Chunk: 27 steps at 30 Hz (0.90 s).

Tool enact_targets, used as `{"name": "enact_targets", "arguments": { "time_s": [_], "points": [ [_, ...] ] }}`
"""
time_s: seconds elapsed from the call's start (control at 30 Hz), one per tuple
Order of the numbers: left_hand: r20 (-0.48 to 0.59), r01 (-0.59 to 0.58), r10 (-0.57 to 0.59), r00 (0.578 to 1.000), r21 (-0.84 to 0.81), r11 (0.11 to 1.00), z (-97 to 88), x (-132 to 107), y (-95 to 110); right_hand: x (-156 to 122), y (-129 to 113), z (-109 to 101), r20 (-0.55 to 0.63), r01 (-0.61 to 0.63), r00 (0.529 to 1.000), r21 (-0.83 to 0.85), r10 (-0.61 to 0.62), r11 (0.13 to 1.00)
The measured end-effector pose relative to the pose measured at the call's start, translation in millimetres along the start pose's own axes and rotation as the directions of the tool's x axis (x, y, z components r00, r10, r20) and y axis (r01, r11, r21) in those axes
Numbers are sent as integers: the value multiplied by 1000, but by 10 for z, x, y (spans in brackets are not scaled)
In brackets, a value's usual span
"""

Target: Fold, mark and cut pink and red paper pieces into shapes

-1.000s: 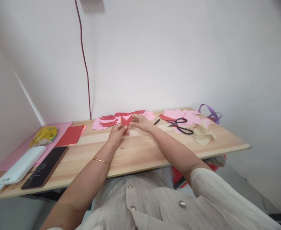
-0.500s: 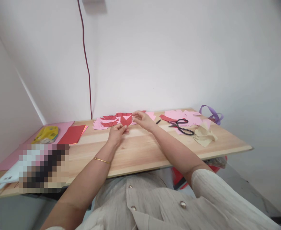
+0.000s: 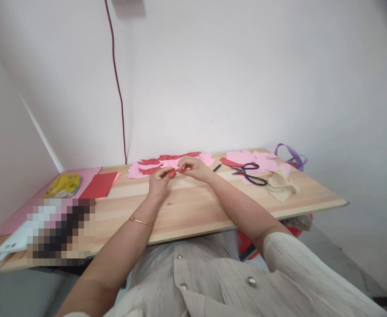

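A small piece of red paper (image 3: 172, 174) is pinched between both hands above the wooden table. My left hand (image 3: 159, 181) is closed on its left side, fingertips and thumb together. On its other side, my right hand (image 3: 193, 168) grips the paper with bent fingers, hiding much of it. Just behind my hands lie pink paper cutouts (image 3: 134, 171) with jagged edges, and among them red cutouts (image 3: 167, 157) of a similar kind. A dark pen-like stick (image 3: 217, 168) rests beside my right wrist.
Black-handled scissors (image 3: 255, 180) lie to the right, by pink scraps (image 3: 262, 161) and a crumpled beige piece (image 3: 281, 186). A purple ribbon (image 3: 292, 155) sits at the far right. Leftward are red sheets (image 3: 99, 185), a yellow packet (image 3: 63, 185) and a white device with a cable (image 3: 13, 241).
The red paper stood flat with its V-notched top showing; now it is turned or folded and shows only narrowly. My right hand has come down and closed on it.
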<state>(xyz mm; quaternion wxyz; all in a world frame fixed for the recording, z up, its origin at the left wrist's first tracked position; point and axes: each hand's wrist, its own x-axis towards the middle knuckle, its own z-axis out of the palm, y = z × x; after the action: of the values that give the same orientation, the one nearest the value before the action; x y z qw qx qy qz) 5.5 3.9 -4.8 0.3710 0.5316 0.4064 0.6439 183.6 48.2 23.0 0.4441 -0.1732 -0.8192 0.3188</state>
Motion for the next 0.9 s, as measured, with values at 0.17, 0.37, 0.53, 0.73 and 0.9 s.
{"name": "enact_targets", "arguments": {
  "time_s": [0.17, 0.37, 0.53, 0.73, 0.9],
  "points": [
    [19, -120, 118, 993, 109, 987, -27, 6, -29, -2, -68, 14, 35, 45, 998, -14, -44, 999],
    [89, 7, -18, 996, 117, 993, -12, -8, -23, -25, -77, 36, -9, -149, 989, 3, 149, 989],
    [164, 156, -147, 976, -42, 987, 18, -36, -12, -34, -54, 19, 49, -240, 969, -17, 241, 971],
    [138, 214, -197, 971, -124, 969, 42, -53, 37, -50, -28, 64, 50, -311, 950, 52, 309, 949],
    [131, 241, -227, 965, -105, 965, 57, -61, 69, -58, 3, 110, 25, -337, 941, 114, 337, 934]
  ]
}}
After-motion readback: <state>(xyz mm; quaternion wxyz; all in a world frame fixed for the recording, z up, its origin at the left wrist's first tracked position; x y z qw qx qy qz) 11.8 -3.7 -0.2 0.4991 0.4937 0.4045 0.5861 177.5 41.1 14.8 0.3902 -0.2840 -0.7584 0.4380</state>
